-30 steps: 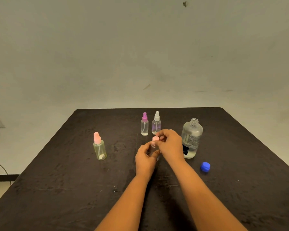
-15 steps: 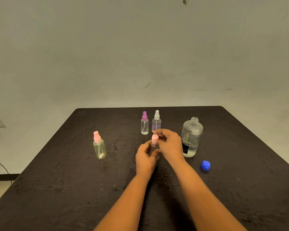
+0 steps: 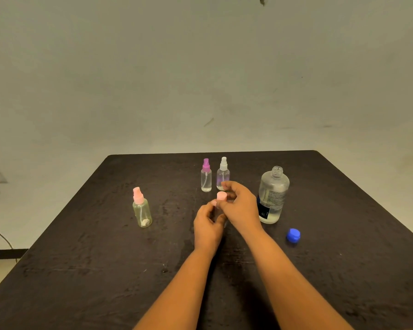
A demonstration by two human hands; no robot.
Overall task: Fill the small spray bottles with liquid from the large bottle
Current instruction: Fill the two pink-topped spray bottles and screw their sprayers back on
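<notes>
At table centre: cap work on a small bottle

Mid-table (image 3: 105, 258), beside the open large bottle (image 3: 273, 194), the left hand (image 3: 208, 220) wraps the clear bottle (image 3: 218, 211) low on its body. The right hand (image 3: 241, 206) pinches its pink cap (image 3: 221, 196) between thumb and fingertips. It is probably light, thin plastic, slick if wet, so it wants a firm, unsqueezing hold with the cap taken by its sides. Since half a second ago the right fingers have shifted round the cap, baring more of it; the bottle has stayed put

left hand (image 3: 208, 225): bare | right hand (image 3: 242, 207): bare | forearms (image 3: 181, 284): bare to frame edge
</notes>
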